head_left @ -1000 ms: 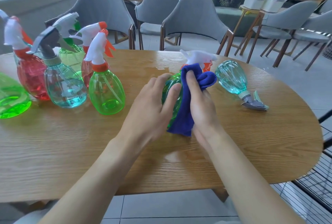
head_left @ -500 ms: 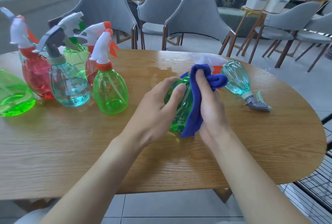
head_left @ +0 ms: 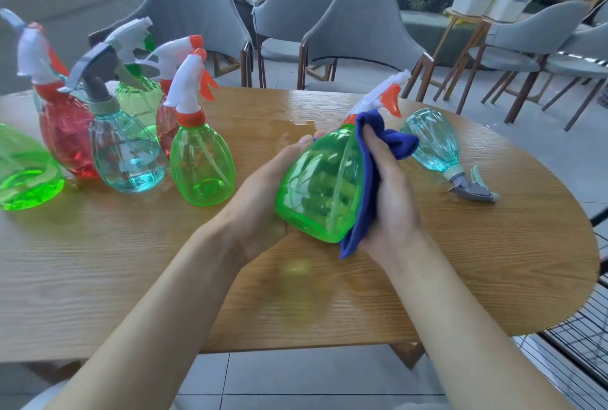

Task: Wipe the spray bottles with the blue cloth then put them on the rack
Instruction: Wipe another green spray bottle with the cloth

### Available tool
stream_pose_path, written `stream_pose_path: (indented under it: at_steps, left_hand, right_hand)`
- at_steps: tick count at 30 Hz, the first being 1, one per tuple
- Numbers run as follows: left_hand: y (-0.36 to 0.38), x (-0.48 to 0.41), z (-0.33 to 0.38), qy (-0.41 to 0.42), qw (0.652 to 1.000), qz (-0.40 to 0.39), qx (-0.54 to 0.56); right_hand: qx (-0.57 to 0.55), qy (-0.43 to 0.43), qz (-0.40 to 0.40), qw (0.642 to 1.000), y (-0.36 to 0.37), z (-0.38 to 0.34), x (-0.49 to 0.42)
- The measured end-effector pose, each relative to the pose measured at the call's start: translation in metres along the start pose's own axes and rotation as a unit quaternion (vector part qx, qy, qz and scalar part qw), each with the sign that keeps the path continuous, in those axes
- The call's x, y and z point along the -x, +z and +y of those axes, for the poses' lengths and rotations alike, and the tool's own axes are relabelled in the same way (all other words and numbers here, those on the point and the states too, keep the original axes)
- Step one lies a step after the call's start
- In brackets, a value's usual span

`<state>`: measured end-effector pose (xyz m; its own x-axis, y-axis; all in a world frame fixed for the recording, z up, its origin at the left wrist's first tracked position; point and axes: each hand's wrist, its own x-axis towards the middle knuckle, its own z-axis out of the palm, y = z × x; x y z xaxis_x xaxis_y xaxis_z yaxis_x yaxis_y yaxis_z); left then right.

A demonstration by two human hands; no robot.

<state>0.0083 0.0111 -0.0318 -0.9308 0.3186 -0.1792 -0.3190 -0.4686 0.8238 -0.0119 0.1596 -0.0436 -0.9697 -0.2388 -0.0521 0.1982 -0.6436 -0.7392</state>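
A person works over a wooden table, mid-wipe on one green spray bottle. The left hand cups the bottle's left side, fingers wrapped behind it & grasping; the right hand presses the blue cloth flat vs. the bottle's right flank, fingers closed on cloth and bottle together. Compared w/ a sec ago, the bottle is now lifted clear of the tabletop and rolled so its bare green belly faces the camera, nozzle pointing far-right; the cloth, which covered the front face then, now sits along the right edge only. Judgement: one face looks done and the hands are turning the bottle to reach the rest, so wiping on this item is prob. past halfway. A teal bottle lies on its side just right of the hands. Five or so bottles stand far-left in a cluster, incl. a green one nearest. Black wire bars at near-right may be the rack; no bottle shows on it, so most of the job seems left.
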Motion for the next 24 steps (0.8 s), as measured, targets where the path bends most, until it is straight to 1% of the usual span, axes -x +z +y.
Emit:
stream_pose_path:
  at_steps: [2,5,7,8,9,11,14,17,19,21,22,24]
  left_hand:
    - [0.003,-0.002,-0.002,-0.016,1.0,0.003,0.014]
    - [0.009,-0.004,-0.006,-0.017,1.0,0.021,-0.011]
    - [0.012,-0.005,-0.006,0.005,0.997,0.063,-0.049]
    - [0.011,-0.007,-0.006,0.029,0.991,0.086,-0.097]
    - [0.009,-0.008,-0.006,0.062,0.978,0.103,-0.168]
    - [0.006,-0.007,-0.005,0.139,0.937,0.121,-0.298]
    - [0.003,-0.004,-0.01,0.211,0.88,0.133,-0.404]
    - [0.006,-0.001,-0.016,0.258,0.802,0.163,-0.513]
    - [0.007,-0.001,-0.019,0.292,0.759,0.182,-0.552]
    - [0.008,-0.003,-0.021,0.318,0.725,0.202,-0.577]
    - [0.008,-0.004,-0.023,0.327,0.711,0.211,-0.586]
    - [0.009,-0.005,-0.026,0.334,0.697,0.22,-0.595]
  right_hand:
    - [0.009,-0.001,0.012,1.0,-0.004,0.0,-0.004]
    - [0.006,0.01,0.042,0.999,-0.005,-0.001,-0.007]
    - [-0.008,0.017,0.058,0.998,-0.005,0.0,-0.009]
    - [-0.003,0.009,0.066,0.998,-0.005,0.0,-0.01]
    - [0.004,0.001,0.073,0.997,-0.005,0.0,-0.012]
    - [0.036,-0.014,0.079,0.996,-0.005,0.002,-0.011]
    - [0.091,-0.038,0.094,0.991,0.0,0.003,-0.005]
    - [0.109,-0.058,0.101,0.987,0.005,0.0,0.002]
    - [0.122,-0.068,0.107,0.984,0.006,0.0,0.004]
    - [0.131,-0.074,0.109,0.983,0.008,0.002,0.004]
    - [0.134,-0.073,0.113,0.982,0.01,0.003,0.004]
    - [0.147,-0.07,0.122,0.979,0.011,0.006,0.002]
